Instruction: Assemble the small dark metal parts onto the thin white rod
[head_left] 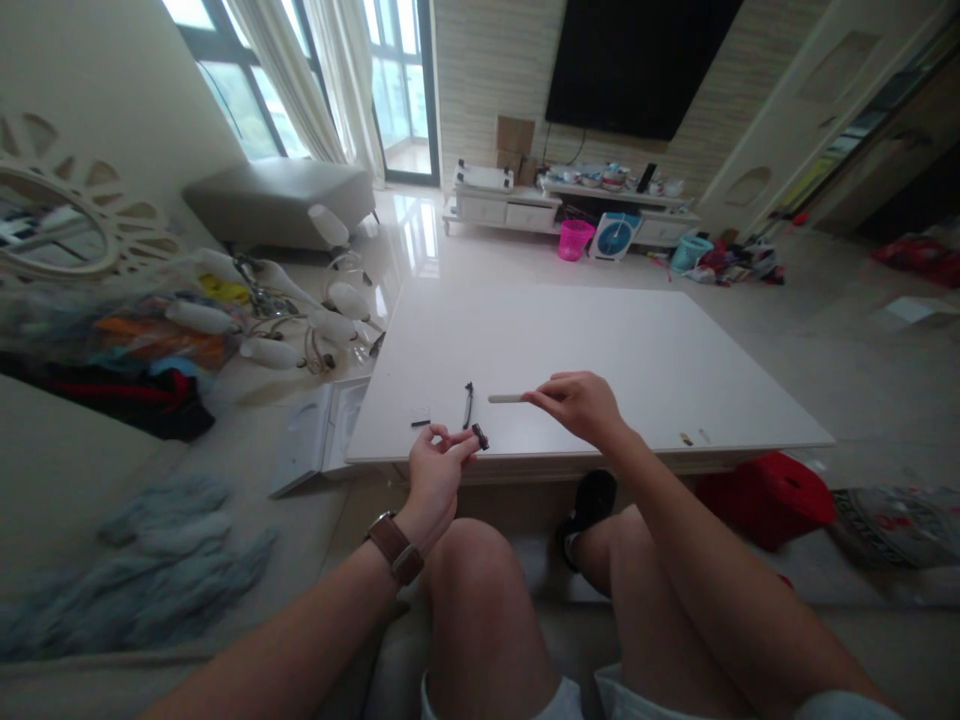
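Over the near edge of the white table (pixel 540 340), my left hand (pixel 437 465) pinches a small dark piece (pixel 481 437) between thumb and fingers. I cannot make out its exact kind. My right hand (pixel 577 405) is closed on the end of a thin, pale, flat stick (pixel 507 399) that points left, above the tabletop. Between and beyond the hands lies a slim black part (pixel 469 405) with a small knob at its far end. A short black strip (pixel 421 424) rests left of it, close to my left fingers.
Small bits (pixel 686 439) lie near the table's right front edge. A red roll (pixel 780 500) stands below that corner. On the left are a lamp with white shades (pixel 330 310), an opened white box (pixel 322 435) and bagged clothes (pixel 157 340). My knees are under the near edge.
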